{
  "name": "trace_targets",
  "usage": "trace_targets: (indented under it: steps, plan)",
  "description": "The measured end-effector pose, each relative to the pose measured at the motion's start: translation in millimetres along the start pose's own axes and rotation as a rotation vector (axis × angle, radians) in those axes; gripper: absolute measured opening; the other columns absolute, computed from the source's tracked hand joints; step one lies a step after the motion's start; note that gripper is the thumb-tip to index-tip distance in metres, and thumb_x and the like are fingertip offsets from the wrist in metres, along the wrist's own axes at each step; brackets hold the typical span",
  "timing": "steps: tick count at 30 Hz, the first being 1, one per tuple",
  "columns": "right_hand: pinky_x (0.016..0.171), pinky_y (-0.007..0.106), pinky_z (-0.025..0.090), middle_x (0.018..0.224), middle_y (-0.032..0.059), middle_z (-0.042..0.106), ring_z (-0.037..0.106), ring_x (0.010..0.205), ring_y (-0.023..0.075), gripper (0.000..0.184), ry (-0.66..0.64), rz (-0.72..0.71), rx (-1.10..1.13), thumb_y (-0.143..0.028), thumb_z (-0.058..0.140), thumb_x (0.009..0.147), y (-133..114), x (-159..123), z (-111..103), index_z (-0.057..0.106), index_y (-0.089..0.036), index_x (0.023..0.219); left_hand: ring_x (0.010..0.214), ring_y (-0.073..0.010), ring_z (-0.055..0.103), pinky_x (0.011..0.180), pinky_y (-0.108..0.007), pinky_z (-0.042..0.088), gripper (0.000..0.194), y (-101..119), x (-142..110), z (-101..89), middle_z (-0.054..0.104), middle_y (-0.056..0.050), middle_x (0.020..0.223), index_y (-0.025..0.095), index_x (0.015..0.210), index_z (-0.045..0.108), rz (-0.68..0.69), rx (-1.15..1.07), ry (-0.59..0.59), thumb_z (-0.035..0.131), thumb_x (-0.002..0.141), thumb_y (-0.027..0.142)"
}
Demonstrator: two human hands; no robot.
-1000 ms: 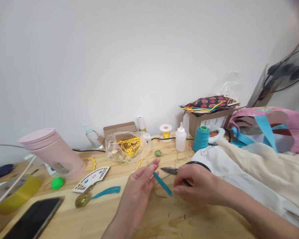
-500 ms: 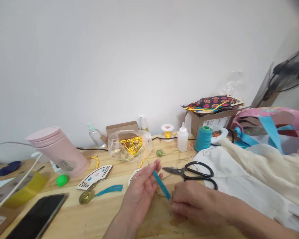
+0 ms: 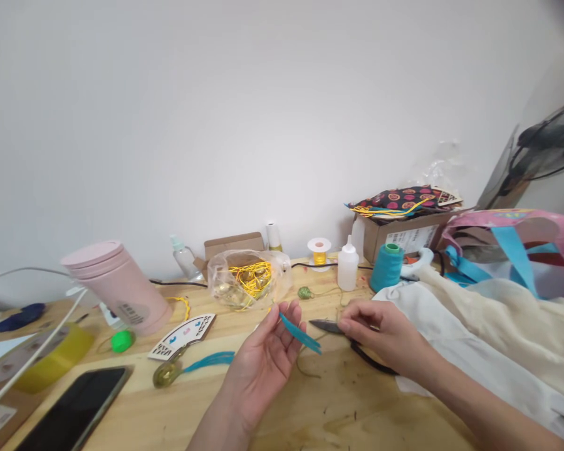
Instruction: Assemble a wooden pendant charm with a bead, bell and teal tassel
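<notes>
My left hand (image 3: pixel 267 360) is palm up above the table, its thumb and fingers closed on one end of a blue thread tassel (image 3: pixel 301 335). The loose strands hang out to the right. Over the black-handled scissors (image 3: pixel 326 326) lies my right hand (image 3: pixel 380 329), fingers gripping them near the pivot; most of the handles is hidden beneath it. The blades point left toward the tassel. Left of my left hand, a fan-shaped ornament (image 3: pixel 184 335) with a gold-coloured piece (image 3: pixel 166 374) and another blue tassel (image 3: pixel 209 360) rests on the wood.
Behind the hands stand a plastic bag (image 3: pixel 220 285) of yellow cords, a white squeeze bottle (image 3: pixel 348 269) and a teal thread spool (image 3: pixel 386 268). White cloth (image 3: pixel 432 326) covers the right side. A pink tumbler (image 3: pixel 117 285), phone (image 3: pixel 75 407) and yellow tape roll (image 3: pixel 56 357) sit left.
My right hand has let go of the tassel's lower end and moved up and right onto the scissors. The strands now hang free from my left hand.
</notes>
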State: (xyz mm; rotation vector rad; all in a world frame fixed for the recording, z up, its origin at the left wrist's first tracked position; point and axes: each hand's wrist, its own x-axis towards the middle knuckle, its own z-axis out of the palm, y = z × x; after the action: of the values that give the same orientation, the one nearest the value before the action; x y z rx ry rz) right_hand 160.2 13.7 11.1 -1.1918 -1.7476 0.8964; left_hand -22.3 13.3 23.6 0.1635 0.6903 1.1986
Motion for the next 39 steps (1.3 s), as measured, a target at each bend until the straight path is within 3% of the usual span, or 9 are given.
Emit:
trace_targets:
  steps: [4, 14, 18, 21, 23, 27, 34, 39]
  plan:
    - [0.047, 0.021, 0.035, 0.058, -0.0023, 0.048, 0.041, 0.05, 0.0106, 0.018, 0.173, -0.048, -0.104, -0.027, 0.05, 0.073, 9, 3, 2, 0.058, -0.017, 0.085, 0.067, -0.0133, 0.066, 0.061, -0.026, 0.054, 0.027, 1, -1, -0.4, 0.07, -0.008, 0.072, 0.009, 0.076, 0.063, 0.004, 0.024, -0.018, 0.037, 0.084, 0.008]
    - [0.055, 0.025, 0.04, 0.067, 0.0018, 0.055, 0.048, 0.059, 0.0139, 0.015, 0.23, -0.198, -0.256, -0.024, 0.046, 0.079, 15, 4, 2, 0.058, -0.017, 0.081, 0.064, -0.0128, 0.06, 0.067, -0.026, 0.048, 0.013, -8, -3, -6.1, 0.065, -0.005, 0.069, 0.011, 0.082, 0.065, 0.026, 0.341, -0.319, 0.059, 0.072, 0.016]
    - [0.057, 0.025, 0.04, 0.069, 0.0028, 0.056, 0.05, 0.063, 0.0145, 0.015, 0.267, -0.237, -0.224, -0.025, 0.045, 0.08, 12, 2, 0, 0.058, -0.017, 0.082, 0.049, -0.0071, 0.05, 0.065, -0.026, 0.045, 0.015, -18, -4, -4.1, 0.055, 0.0, 0.05, 0.008, 0.075, 0.066, 0.009, 0.421, -0.394, 0.061, 0.07, 0.022]
    - [0.057, 0.025, 0.039, 0.059, 0.0011, 0.053, 0.049, 0.059, 0.0137, 0.026, 0.289, -0.281, -0.224, -0.027, 0.042, 0.082, 9, 0, -4, 0.055, -0.017, 0.063, 0.04, -0.0031, 0.039, 0.052, -0.019, 0.041, 0.016, -19, -3, -3.8, 0.046, 0.004, 0.043, 0.007, 0.069, 0.065, 0.025, 0.435, -0.363, 0.063, 0.068, 0.023]
    - [0.054, 0.024, 0.036, 0.047, -0.0012, 0.044, 0.044, 0.051, 0.0122, 0.04, 0.333, -0.291, -0.235, -0.03, 0.038, 0.084, 7, 0, -6, 0.044, -0.018, 0.046, 0.037, -0.0013, 0.031, 0.038, -0.013, 0.029, 0.016, -15, -1, -4.9, 0.041, 0.006, 0.042, 0.008, 0.067, 0.063, 0.057, 0.389, -0.301, 0.063, 0.066, 0.025]
    - [0.049, 0.024, 0.033, 0.043, -0.0032, 0.035, 0.038, 0.044, 0.0106, 0.046, 0.437, -0.265, -0.257, -0.033, 0.034, 0.085, 8, 2, -10, 0.032, -0.019, 0.042, 0.034, -0.0004, 0.017, 0.032, -0.013, 0.01, 0.016, -2, 6, -9.4, 0.028, 0.01, 0.041, 0.011, 0.063, 0.057, 0.132, 0.269, -0.193, 0.058, 0.069, 0.026]
    - [0.048, 0.024, 0.034, 0.044, -0.0031, 0.035, 0.039, 0.045, 0.0108, 0.044, 0.455, -0.268, -0.32, -0.034, 0.034, 0.085, 13, 6, -7, 0.033, -0.019, 0.043, 0.031, -0.0002, 0.013, 0.031, -0.012, 0.007, 0.026, -1, 13, -17.1, 0.022, 0.012, 0.04, 0.015, 0.058, 0.048, 0.156, 0.311, -0.149, 0.059, 0.069, 0.036]
    - [0.05, 0.024, 0.035, 0.046, -0.0021, 0.039, 0.041, 0.048, 0.0116, 0.044, 0.386, -0.26, -0.384, -0.035, 0.033, 0.085, 17, 6, -4, 0.037, -0.019, 0.045, 0.03, 0.0005, 0.015, 0.029, -0.011, 0.01, 0.021, 5, 10, -16.9, 0.024, 0.012, 0.042, 0.013, 0.068, 0.053, 0.291, 0.307, -0.137, 0.062, 0.068, 0.032]
